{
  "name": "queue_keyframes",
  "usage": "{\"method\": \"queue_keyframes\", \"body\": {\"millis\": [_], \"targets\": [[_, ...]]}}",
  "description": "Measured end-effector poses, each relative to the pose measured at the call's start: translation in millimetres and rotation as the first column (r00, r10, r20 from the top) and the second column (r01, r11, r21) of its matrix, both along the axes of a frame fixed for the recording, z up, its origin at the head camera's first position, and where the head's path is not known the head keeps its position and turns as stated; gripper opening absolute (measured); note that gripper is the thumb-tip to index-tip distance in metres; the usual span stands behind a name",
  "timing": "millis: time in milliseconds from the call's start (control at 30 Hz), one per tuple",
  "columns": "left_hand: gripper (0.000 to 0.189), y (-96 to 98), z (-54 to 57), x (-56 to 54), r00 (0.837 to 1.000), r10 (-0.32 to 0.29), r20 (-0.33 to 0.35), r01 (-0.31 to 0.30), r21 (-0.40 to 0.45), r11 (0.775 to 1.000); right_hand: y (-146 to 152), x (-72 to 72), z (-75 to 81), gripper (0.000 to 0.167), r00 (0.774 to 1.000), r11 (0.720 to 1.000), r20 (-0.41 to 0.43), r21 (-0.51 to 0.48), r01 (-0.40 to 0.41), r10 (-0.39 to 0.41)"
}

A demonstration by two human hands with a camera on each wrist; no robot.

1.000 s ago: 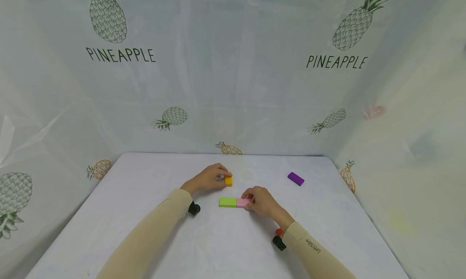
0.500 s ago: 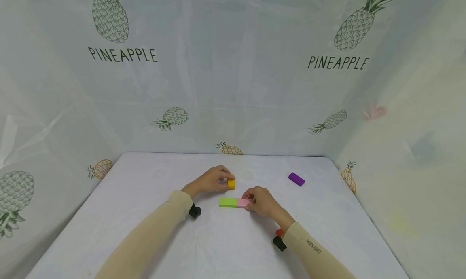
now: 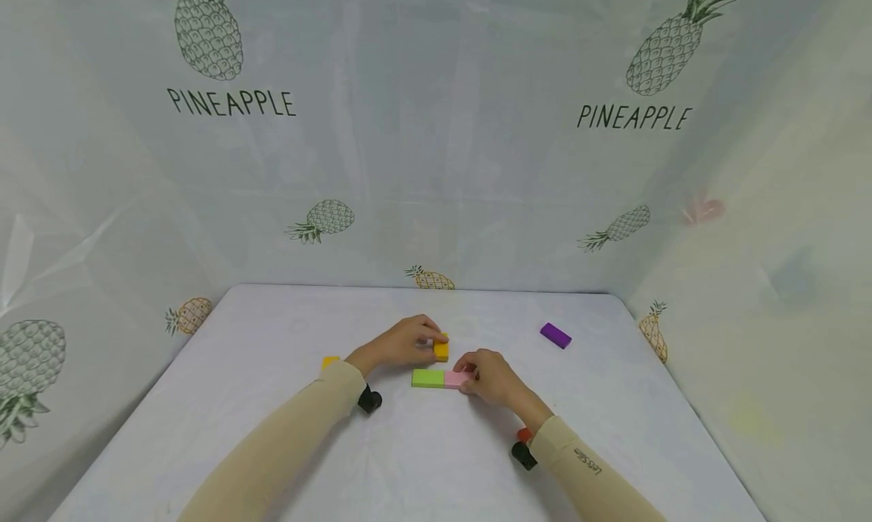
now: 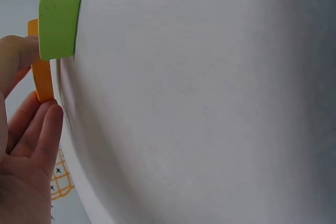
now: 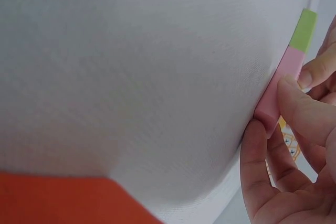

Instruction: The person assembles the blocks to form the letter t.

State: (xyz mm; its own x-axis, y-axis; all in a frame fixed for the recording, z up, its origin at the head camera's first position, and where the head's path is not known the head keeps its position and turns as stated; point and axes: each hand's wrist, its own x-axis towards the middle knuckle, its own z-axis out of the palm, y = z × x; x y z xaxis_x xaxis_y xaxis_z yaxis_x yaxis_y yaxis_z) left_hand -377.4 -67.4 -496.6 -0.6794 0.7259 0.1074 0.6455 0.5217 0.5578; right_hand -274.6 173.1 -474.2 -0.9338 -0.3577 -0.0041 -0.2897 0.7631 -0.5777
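Note:
My left hand pinches a yellow block between thumb and fingers, just behind the joined row of blocks. In the left wrist view this yellow block is partly hidden by a green block. On the table the light green block lies end to end with a pink block. My right hand holds the pink block's right end; in the right wrist view, thumb and fingers grip the pink block where it meets the table.
A purple block lies at the back right of the white table. A second yellow block shows beside the left cuff. Near the right wrist is a red block, partly hidden by the sleeve. Pineapple-print cloth hangs around the table.
My left hand has moved right and nearer with its yellow block, towards the row. The second yellow block has come into view from behind the left sleeve. The right hand stays on the pink block.

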Motion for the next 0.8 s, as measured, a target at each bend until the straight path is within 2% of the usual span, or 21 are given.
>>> {"method": "queue_keyframes", "body": {"millis": [333,567,800], "targets": [[0.040,2.5,0.9,3.8,0.999,-0.024,0.038,0.024,-0.014,1.000,-0.3,1.3,-0.1,0.020,1.000,1.000,-0.001,-0.009,0.005,-0.005],[0.038,3.2,1.3,4.7,0.999,-0.047,0.021,0.047,-0.018,0.999,0.2,0.9,-0.7,0.021,1.000,1.000,-0.001,-0.009,0.007,-0.007],[0.039,3.8,-0.6,2.9,0.999,-0.042,0.016,0.042,-0.048,0.998,0.5,-0.2,-3.6,0.020,1.000,1.000,-0.003,-0.006,0.011,-0.011]]}}
